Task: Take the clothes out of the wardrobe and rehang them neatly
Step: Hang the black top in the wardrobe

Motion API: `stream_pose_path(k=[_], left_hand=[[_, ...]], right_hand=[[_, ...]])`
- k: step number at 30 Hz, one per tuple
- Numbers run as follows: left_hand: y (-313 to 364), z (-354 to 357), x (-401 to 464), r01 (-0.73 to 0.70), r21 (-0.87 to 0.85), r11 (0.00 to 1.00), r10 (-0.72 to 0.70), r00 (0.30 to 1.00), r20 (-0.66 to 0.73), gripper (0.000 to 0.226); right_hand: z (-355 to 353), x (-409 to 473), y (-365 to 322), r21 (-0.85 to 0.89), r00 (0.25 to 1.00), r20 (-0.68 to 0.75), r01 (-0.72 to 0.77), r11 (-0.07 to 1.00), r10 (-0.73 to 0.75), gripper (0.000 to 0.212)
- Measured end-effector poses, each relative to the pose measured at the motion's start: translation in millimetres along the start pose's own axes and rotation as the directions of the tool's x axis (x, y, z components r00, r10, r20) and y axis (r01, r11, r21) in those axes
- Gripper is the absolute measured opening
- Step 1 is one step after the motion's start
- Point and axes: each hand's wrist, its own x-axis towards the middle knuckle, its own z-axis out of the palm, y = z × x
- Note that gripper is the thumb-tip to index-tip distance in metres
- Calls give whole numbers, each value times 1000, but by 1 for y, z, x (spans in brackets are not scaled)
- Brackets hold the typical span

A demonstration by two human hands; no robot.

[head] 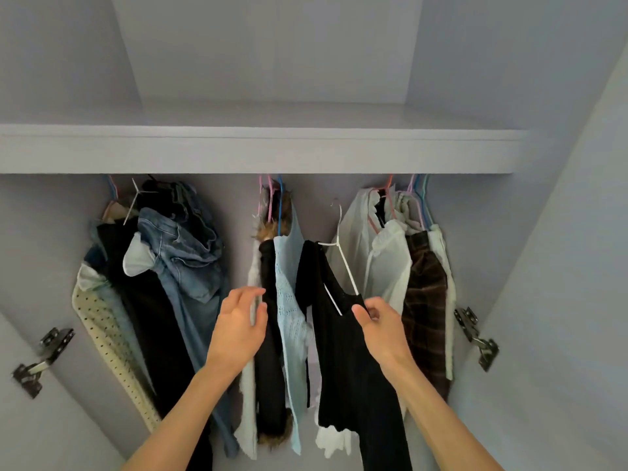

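Head view: right hand [380,321] pinches the black top [343,341] on its white hanger [343,263], off the rail it seems, at five o'clock of centre. Left hand [238,331], fingers loosely apart, parts the middle clothes [289,300] at seven, probably for room.

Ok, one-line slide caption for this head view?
Right hand pinches a black top on its white hanger, off the rail; left hand hovers open beside hanging clothes.
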Motion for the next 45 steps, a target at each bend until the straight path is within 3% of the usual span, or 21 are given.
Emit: stream_pose_path(k=[4,10,17,22,26,35,39,45], left_hand=[[-21,-2,40,-119,77,990,121,992,-24,36],[-31,15,67,-52,25,998,49,993,110,51],[-30,27,82,37,-31,999,-33,990,137,61],[-15,29,93,-52,-67,996,56,996,65,61],[-16,35,103,-76,26,997,72,987,145,61],[-25,45,91,-49,-41,998,55,983,177,60],[-28,45,90,-46,-170,984,74,984,161,57],[-26,42,91,78,-271,959,-31,984,174,70]], right_hand=[[36,28,-14,115,999,33,31,993,-35,17],[69,51,-26,124,984,-25,176,977,-174,22],[82,83,-30,152,964,-102,258,954,-245,13],[90,116,-42,143,949,-101,310,940,-298,10],[95,146,-58,163,945,-107,324,932,-310,9],[122,176,-44,71,971,-53,235,969,-232,19],[135,165,-47,-22,957,-8,289,957,-289,19],[133,158,-65,53,942,212,253,966,-259,21]])
